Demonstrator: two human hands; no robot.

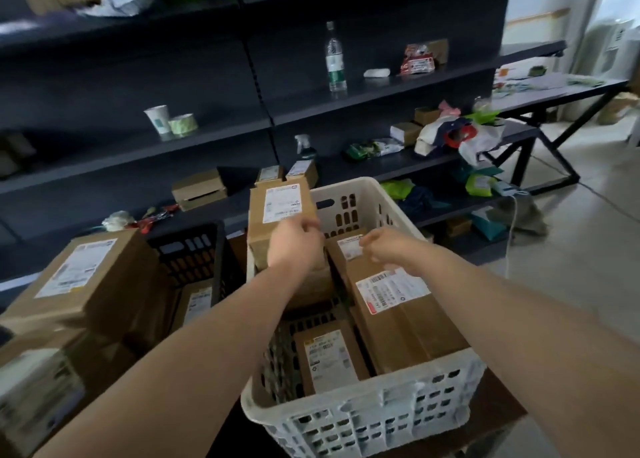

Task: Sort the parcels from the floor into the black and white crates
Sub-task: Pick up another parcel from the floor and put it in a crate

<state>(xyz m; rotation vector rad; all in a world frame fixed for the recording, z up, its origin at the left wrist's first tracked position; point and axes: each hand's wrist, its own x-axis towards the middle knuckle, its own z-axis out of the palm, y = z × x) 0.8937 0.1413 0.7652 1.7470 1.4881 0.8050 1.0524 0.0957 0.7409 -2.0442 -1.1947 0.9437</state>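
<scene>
Item: upright parcel (282,211), far-left corner of white crate (363,419). Left grip (294,246) curled round it, holding. Right grip (384,251) bent over rear parcel (348,248); hold cannot tell. Step, est.: lower it straight into gap, clear of rim. Room: tight beside black crate (194,249); open above.

In the lower centre of the frame, a crate (363,419) is holding four parcels. An upright parcel (277,222) is standing at its far left, a small parcel (346,246) is lying behind a long parcel (408,319) on the right, and a low parcel (329,357) is lying in front. A second crate (194,249) is sitting just left, with shelving (207,139) behind both.
</scene>
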